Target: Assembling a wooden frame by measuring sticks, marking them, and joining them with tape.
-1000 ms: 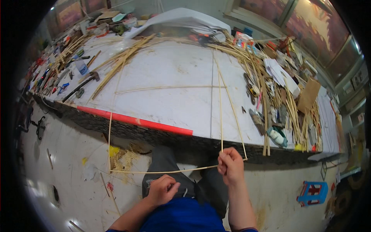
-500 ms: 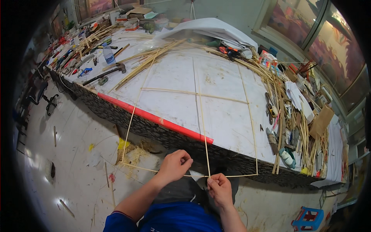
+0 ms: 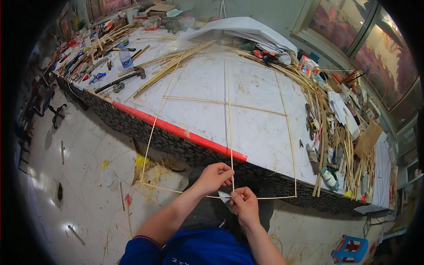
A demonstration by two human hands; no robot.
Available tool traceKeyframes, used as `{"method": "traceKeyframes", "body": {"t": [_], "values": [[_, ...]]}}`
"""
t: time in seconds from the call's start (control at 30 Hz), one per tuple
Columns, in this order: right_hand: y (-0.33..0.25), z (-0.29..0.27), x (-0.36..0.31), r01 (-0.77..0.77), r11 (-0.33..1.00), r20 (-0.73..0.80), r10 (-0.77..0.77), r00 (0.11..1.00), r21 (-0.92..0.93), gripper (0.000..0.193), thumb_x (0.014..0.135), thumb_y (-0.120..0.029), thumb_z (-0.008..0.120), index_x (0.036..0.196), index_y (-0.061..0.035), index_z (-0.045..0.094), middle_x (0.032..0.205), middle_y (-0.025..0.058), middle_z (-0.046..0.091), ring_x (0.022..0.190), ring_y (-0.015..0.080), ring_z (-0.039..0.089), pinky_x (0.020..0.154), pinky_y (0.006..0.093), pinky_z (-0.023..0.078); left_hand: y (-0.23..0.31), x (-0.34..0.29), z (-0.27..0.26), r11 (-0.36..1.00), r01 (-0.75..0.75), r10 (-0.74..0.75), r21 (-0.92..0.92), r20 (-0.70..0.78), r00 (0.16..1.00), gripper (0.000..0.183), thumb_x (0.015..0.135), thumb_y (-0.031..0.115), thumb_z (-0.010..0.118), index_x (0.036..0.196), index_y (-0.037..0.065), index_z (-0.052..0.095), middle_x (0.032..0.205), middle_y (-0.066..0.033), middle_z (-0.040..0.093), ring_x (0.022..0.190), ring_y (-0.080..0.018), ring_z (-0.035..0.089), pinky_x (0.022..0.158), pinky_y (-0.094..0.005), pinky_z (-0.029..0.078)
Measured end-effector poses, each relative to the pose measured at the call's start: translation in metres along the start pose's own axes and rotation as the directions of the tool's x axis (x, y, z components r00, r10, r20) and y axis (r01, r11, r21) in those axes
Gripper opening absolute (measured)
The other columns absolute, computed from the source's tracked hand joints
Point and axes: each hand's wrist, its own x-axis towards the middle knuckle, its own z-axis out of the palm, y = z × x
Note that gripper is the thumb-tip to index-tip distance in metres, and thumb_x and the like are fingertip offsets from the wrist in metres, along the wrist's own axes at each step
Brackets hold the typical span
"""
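A light frame of thin bamboo strips (image 3: 230, 132) reaches from in front of me over the table, with a long middle strip and one crosspiece. My left hand (image 3: 213, 180) is closed, its thumb and fingers pinching the middle strip a little above its near end. Just below, my right hand (image 3: 246, 206) pinches that strip's near end, where it meets the frame's near strip (image 3: 269, 198). A small white scrap (image 3: 224, 197) shows between the hands; what it is attached to I cannot make out.
The white-covered table (image 3: 207, 119) has a red strip (image 3: 176, 130) along its edge. A hammer (image 3: 121, 79), a water bottle (image 3: 125, 57) and bamboo bundles lie at left. Tools and more strips crowd the right. A blue stool (image 3: 350, 249) and shavings (image 3: 154, 174) are on the floor.
My left hand has moved right and slightly up, and now pinches the middle strip. My right hand has shifted a little up and left at the strip's near end.
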Motion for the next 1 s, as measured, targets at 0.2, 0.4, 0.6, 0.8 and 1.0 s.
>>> {"method": "traceKeyframes", "body": {"t": [0.2, 0.4, 0.6, 0.8, 1.0], "values": [[0.002, 0.002, -0.002, -0.019, 1.0, 0.007, 0.019, 1.0, -0.006, 0.009, 0.097, -0.012, 0.065, 0.098, -0.0059, 0.058, 0.07, 0.0014, 0.059, 0.046, 0.0038, 0.042, 0.04, 0.02, 0.029, -0.002, 0.003, -0.001, 0.999, 0.033, -0.033, -0.004, -0.004, 0.999, 0.019, 0.098, 0.018, 0.065, 0.1, 0.0, 0.065, 0.082, -0.0061, 0.07, 0.068, -0.0109, 0.065, 0.061, -0.0249, 0.052], [0.003, 0.003, -0.003, -0.02, 0.995, -0.006, 0.019, 1.0, -0.096, 0.009, 0.098, -0.01, 0.063, 0.1, -0.0026, 0.059, 0.073, 0.0057, 0.063, 0.042, 0.0054, 0.042, 0.039, 0.0204, 0.031, -0.006, 0.005, -0.004, 0.997, 0.071, -0.071, -0.033, -0.003, 0.997, 0.016, 0.097, 0.016, 0.066, 0.098, -0.001, 0.064, 0.08, -0.0088, 0.071, 0.064, -0.0123, 0.066, 0.059, -0.025, 0.052], [0.007, -0.001, -0.002, 0.107, 0.941, 0.048, -0.096, 0.994, -0.322, 0.016, 0.098, -0.015, 0.063, 0.106, -0.002, 0.06, 0.078, 0.0057, 0.067, 0.064, 0.0112, 0.062, 0.06, 0.0264, 0.049, -0.01, 0.005, -0.005, 0.998, 0.068, -0.068, -0.013, -0.011, 0.998, 0.015, 0.097, 0.015, 0.066, 0.096, 0.0, 0.064, 0.079, -0.008, 0.071, 0.063, -0.0121, 0.065, 0.057, -0.024, 0.051], [0.001, -0.008, -0.029, 0.284, 0.694, 0.028, -0.356, 0.934, -0.662, 0.019, 0.095, -0.018, 0.065, 0.098, 0.0003, 0.06, 0.077, 0.0085, 0.067, 0.07, 0.0143, 0.065, 0.067, 0.0303, 0.051, -0.004, -0.007, -0.004, 0.995, 0.036, -0.03, 0.091, -0.06, 0.998, 0.013, 0.097, 0.015, 0.065, 0.096, 0.001, 0.064, 0.077, -0.0067, 0.07, 0.062, -0.0107, 0.065, 0.057, -0.0234, 0.051], [0.027, -0.034, -0.036, 0.259, 0.787, 0.045, -0.284, 0.958, -0.56, 0.018, 0.097, -0.018, 0.064, 0.095, -0.0001, 0.06, 0.074, 0.0051, 0.066, 0.065, 0.0083, 0.06, 0.059, 0.0239, 0.047, -0.006, -0.01, -0.011, 0.999, 0.047, -0.047, 0.028, -0.004, 0.999, 0.014, 0.097, 0.015, 0.065, 0.097, 0.001, 0.064, 0.078, -0.0065, 0.07, 0.063, -0.0104, 0.064, 0.057, -0.0232, 0.05]]}}
